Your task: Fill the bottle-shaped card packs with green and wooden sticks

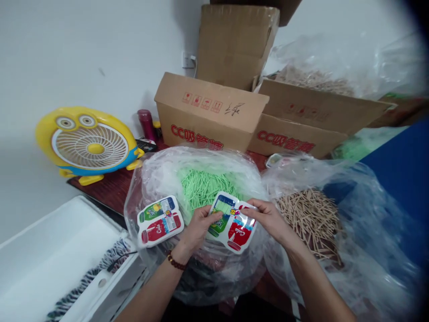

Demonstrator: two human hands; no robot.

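A flat white candy pack with a green can picture and a red cola jar picture is held between both my hands, above an open clear bag. My left hand grips its left edge, thumb on top, and a beaded bracelet circles the wrist. At the upper right edge, my right hand pinches the pack between thumb and fingers. Pale green sticks show through its upper left window. Behind the hands, thin green candy sticks fill the clear bag. A similar pack lies on the bag, left of my left hand.
Brown sticks lie in another clear bag at right. Two cardboard boxes with red print stand behind, near a taller carton. A yellow fan and a dark red bottle are at left, above a white foam box.
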